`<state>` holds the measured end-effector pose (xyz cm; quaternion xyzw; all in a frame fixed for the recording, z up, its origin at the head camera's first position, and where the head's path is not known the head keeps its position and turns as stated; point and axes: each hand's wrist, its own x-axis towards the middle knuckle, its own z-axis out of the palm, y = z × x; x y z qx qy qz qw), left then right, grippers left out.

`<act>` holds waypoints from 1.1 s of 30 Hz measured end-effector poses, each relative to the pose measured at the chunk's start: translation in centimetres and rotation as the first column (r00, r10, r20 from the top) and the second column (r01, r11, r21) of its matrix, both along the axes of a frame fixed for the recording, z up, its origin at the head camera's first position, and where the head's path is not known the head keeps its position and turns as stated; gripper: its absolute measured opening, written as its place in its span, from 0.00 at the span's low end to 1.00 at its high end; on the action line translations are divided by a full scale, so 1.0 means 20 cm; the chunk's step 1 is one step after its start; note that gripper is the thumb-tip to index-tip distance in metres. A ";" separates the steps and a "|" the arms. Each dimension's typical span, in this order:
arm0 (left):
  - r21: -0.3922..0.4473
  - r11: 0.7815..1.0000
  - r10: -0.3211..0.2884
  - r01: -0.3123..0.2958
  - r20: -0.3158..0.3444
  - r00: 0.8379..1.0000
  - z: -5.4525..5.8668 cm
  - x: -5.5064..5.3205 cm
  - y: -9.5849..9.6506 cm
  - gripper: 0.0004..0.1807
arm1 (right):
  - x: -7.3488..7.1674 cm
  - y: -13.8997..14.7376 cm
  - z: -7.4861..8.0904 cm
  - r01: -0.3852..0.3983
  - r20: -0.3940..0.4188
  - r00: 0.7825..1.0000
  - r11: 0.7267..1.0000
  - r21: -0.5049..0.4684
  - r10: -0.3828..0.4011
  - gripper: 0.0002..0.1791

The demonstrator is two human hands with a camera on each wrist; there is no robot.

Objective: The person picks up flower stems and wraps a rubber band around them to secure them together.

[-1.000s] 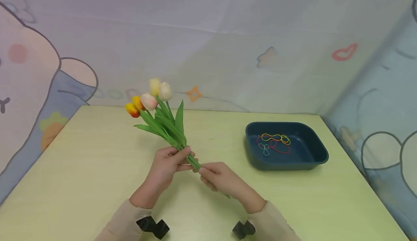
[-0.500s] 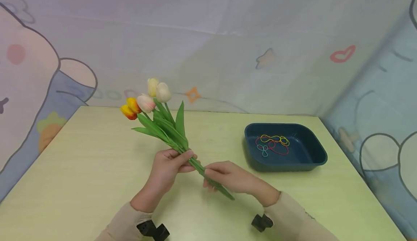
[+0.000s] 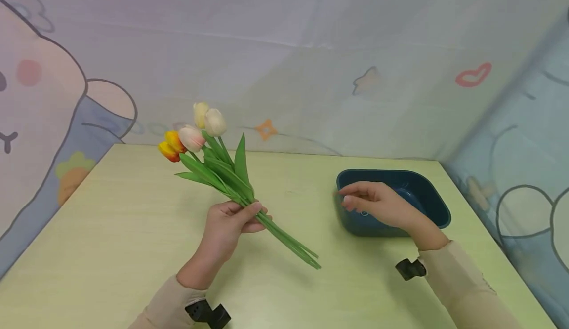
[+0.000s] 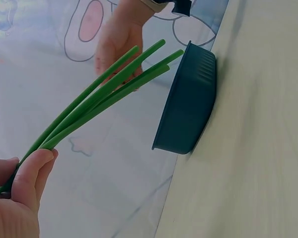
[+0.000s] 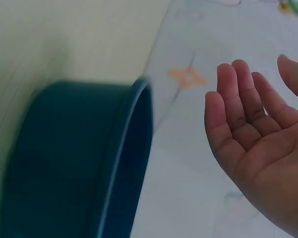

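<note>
Fingers point(image 3: 253, 227) of the left hand point(image 3: 224, 230) were curled round a bunch of tulips point(image 3: 224, 173), pinching it just below the leaves. Up and to the left of them leaned the blossoms point(image 3: 192, 138), orange, pink and cream. I judged that end the heavier one: should the pinch slacken, the heads would likely tip and twist the whole bunch. Down to the right of those fingers ran the green stems point(image 3: 284, 237) above the pale surface point(image 3: 306, 210), spread at their tips, with no tie that I could see. Only that one hold gathered them, so a careless turn of the wrist might let a stem slide out of line. Farther right hung the right hand point(image 3: 384, 205), its fingers loose and holding nothing, with a dark blue tray point(image 3: 369, 230) below them. A small pale loop point(image 3: 364, 214) showed just under its fingers; the hand hid much around it. Something so thin could slip from a pinch, and too low a sweep could knock the tray's rim and shove it.
</note>
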<state>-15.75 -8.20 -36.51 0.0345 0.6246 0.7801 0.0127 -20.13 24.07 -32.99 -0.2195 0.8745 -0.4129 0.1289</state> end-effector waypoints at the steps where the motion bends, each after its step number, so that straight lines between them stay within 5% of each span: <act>1: -0.001 1.000 0.004 -0.004 -0.001 1.000 0.00 0.00 0.00 0.13 | -0.01 0.03 -0.01 0.015 -0.001 1.000 1.000 0.003 -0.015 0.22; 14: 0.028 1.000 0.012 -0.011 -0.025 1.000 0.00 0.00 0.02 0.13 | -0.14 0.28 -0.21 0.171 0.022 0.985 0.985 0.017 -0.171 0.25; 23: 0.028 0.999 0.017 -0.016 -0.024 1.000 -0.01 0.00 0.01 0.13 | -0.23 0.33 -0.30 0.133 0.146 0.980 0.991 0.034 -0.137 0.21; 33: 0.015 1.000 0.026 -0.026 -0.001 1.000 -0.01 -0.01 0.01 0.12 | -0.27 0.34 -0.37 0.090 0.182 0.978 0.993 0.077 -0.103 0.17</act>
